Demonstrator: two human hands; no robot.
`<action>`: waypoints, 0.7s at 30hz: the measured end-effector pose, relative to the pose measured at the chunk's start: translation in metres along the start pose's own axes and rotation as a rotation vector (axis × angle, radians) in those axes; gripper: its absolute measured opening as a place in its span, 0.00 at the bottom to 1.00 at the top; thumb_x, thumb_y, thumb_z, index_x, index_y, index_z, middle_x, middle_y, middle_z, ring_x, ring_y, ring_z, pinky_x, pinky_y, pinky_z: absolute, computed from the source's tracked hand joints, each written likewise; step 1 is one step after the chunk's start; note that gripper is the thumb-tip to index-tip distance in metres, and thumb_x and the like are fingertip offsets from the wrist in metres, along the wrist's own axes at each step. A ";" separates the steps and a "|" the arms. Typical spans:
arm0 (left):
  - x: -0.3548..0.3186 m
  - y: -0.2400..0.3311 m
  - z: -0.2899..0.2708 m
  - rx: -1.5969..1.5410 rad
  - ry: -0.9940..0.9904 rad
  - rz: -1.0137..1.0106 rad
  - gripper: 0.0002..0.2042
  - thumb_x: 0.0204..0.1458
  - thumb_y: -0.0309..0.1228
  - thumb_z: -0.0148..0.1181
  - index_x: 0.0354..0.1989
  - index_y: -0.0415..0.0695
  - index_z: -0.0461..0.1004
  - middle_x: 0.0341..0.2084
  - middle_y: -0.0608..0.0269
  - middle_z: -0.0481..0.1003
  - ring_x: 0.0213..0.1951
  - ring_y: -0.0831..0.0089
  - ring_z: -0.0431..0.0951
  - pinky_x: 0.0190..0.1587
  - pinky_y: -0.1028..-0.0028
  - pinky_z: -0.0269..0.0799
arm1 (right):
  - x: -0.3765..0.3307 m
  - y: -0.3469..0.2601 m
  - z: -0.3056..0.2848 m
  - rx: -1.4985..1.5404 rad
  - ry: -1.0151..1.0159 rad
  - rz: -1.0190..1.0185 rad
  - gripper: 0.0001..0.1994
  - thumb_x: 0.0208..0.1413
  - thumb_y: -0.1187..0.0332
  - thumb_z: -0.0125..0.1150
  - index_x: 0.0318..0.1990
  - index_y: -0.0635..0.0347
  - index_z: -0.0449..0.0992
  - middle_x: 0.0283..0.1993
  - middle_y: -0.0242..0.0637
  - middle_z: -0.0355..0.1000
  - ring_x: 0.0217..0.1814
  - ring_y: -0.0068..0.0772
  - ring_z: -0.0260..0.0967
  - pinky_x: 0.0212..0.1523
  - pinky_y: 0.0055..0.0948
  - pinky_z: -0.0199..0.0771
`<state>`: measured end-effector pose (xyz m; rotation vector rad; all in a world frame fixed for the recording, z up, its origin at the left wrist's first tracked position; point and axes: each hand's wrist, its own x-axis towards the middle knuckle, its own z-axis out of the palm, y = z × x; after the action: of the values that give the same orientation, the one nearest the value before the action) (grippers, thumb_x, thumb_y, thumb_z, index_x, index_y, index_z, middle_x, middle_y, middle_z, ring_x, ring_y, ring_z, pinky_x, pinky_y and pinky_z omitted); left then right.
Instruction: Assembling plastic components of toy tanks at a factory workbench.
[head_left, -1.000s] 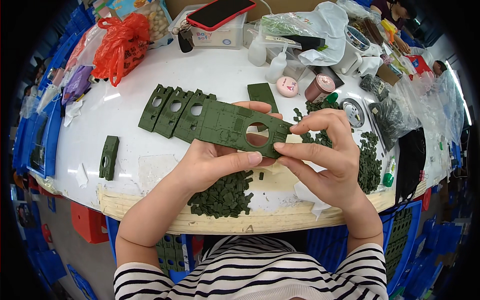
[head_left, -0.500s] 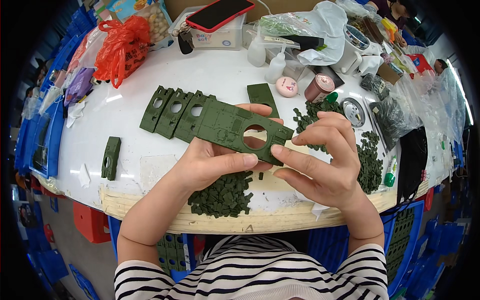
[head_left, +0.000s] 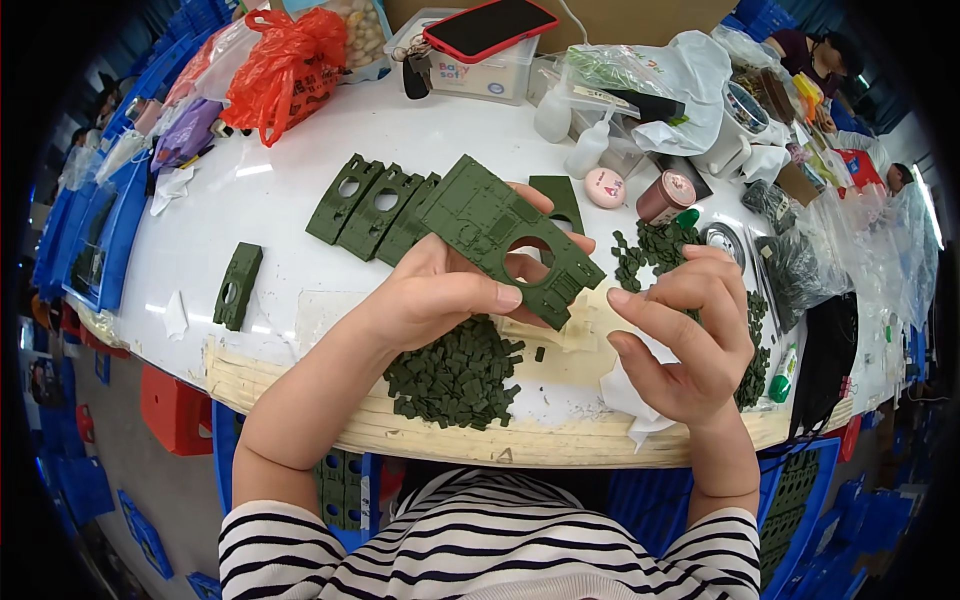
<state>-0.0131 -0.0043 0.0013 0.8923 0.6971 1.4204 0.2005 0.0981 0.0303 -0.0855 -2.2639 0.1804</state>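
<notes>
My left hand (head_left: 440, 295) holds a dark green plastic model-tank hull plate (head_left: 480, 215) tilted over the table, thumb on its near edge and fingers around its far side. A large round hole goes through the plate. To its right is my right hand (head_left: 695, 335), off the plate, with thumb and index finger apart and nothing seen between them. Behind my left hand, similar green hull plates (head_left: 345, 205) lie in a row. Below it sits a heap of small green pieces (head_left: 455, 375). A second pile of small green pieces (head_left: 660, 250) is partly behind my right hand.
Another hull plate (head_left: 238, 287) lies alone at left. Toward the back are a red plastic bag (head_left: 285, 75), a phone (head_left: 490, 27) on a clear box, white squeeze bottles (head_left: 590, 145) and a pink jar (head_left: 667, 197). Clear bags (head_left: 800, 265) crowd the right. Wood edging (head_left: 520, 445) borders the table front.
My right hand has drawn away from the hull plate toward the right, its fingers parting. The plate, still in my left hand, has turned so its right end points lower.
</notes>
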 end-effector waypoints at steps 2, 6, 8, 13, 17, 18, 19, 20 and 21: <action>0.000 -0.002 0.003 -0.018 0.008 0.020 0.35 0.43 0.26 0.60 0.62 0.47 0.53 0.57 0.32 0.62 0.53 0.52 0.74 0.52 0.53 0.75 | 0.000 -0.005 0.003 0.041 -0.023 0.036 0.17 0.33 0.70 0.75 0.37 0.52 0.82 0.29 0.26 0.68 0.34 0.31 0.63 0.44 0.38 0.67; -0.002 -0.010 0.005 0.023 0.021 0.090 0.33 0.46 0.25 0.59 0.62 0.48 0.53 0.59 0.35 0.61 0.55 0.55 0.72 0.52 0.54 0.75 | -0.004 -0.011 0.016 0.065 -0.016 0.082 0.17 0.32 0.70 0.76 0.36 0.54 0.81 0.29 0.27 0.68 0.35 0.33 0.62 0.42 0.38 0.66; -0.002 -0.011 0.007 0.022 0.004 0.103 0.32 0.47 0.25 0.58 0.62 0.49 0.53 0.60 0.36 0.61 0.56 0.56 0.71 0.52 0.54 0.75 | -0.006 -0.011 0.018 0.042 -0.008 0.084 0.17 0.33 0.70 0.76 0.36 0.55 0.81 0.30 0.27 0.68 0.35 0.33 0.62 0.42 0.38 0.66; -0.002 -0.015 0.008 0.032 -0.009 0.117 0.31 0.49 0.26 0.58 0.62 0.49 0.53 0.61 0.37 0.60 0.57 0.55 0.70 0.52 0.55 0.76 | -0.006 -0.012 0.019 -0.015 -0.003 0.041 0.17 0.34 0.70 0.75 0.37 0.55 0.82 0.29 0.26 0.67 0.35 0.32 0.62 0.42 0.38 0.66; -0.003 -0.017 0.010 0.004 0.004 0.125 0.31 0.50 0.25 0.58 0.63 0.50 0.53 0.61 0.38 0.60 0.57 0.54 0.70 0.51 0.53 0.76 | -0.006 -0.013 0.019 -0.048 0.007 0.018 0.17 0.34 0.70 0.75 0.37 0.55 0.82 0.30 0.26 0.68 0.35 0.31 0.62 0.43 0.38 0.67; -0.004 -0.018 0.010 0.001 0.009 0.127 0.31 0.50 0.25 0.58 0.63 0.50 0.53 0.61 0.38 0.59 0.57 0.54 0.70 0.51 0.53 0.76 | -0.006 -0.013 0.019 -0.066 0.009 0.002 0.17 0.34 0.70 0.74 0.37 0.55 0.82 0.30 0.26 0.68 0.35 0.31 0.62 0.43 0.38 0.67; -0.004 -0.019 0.011 -0.003 0.013 0.130 0.31 0.50 0.25 0.57 0.63 0.50 0.52 0.62 0.38 0.59 0.57 0.54 0.70 0.51 0.52 0.76 | -0.007 -0.013 0.019 -0.084 0.010 -0.013 0.17 0.34 0.70 0.74 0.38 0.55 0.82 0.30 0.26 0.68 0.35 0.31 0.62 0.43 0.38 0.67; -0.004 -0.020 0.011 -0.006 0.018 0.132 0.31 0.50 0.24 0.57 0.63 0.50 0.52 0.62 0.38 0.59 0.57 0.54 0.70 0.51 0.52 0.76 | -0.007 -0.013 0.019 -0.102 0.011 -0.029 0.18 0.34 0.70 0.74 0.38 0.55 0.82 0.30 0.25 0.69 0.35 0.30 0.62 0.43 0.38 0.68; -0.005 -0.020 0.011 -0.007 0.027 0.129 0.31 0.50 0.24 0.57 0.63 0.50 0.52 0.62 0.38 0.59 0.57 0.54 0.70 0.51 0.51 0.76 | -0.007 -0.015 0.019 -0.123 -0.004 -0.029 0.17 0.34 0.71 0.74 0.38 0.55 0.82 0.30 0.26 0.68 0.35 0.31 0.62 0.45 0.39 0.67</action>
<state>0.0069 -0.0089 -0.0107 0.9282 0.6640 1.5505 0.1906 0.0810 0.0156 -0.1175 -2.2777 0.0262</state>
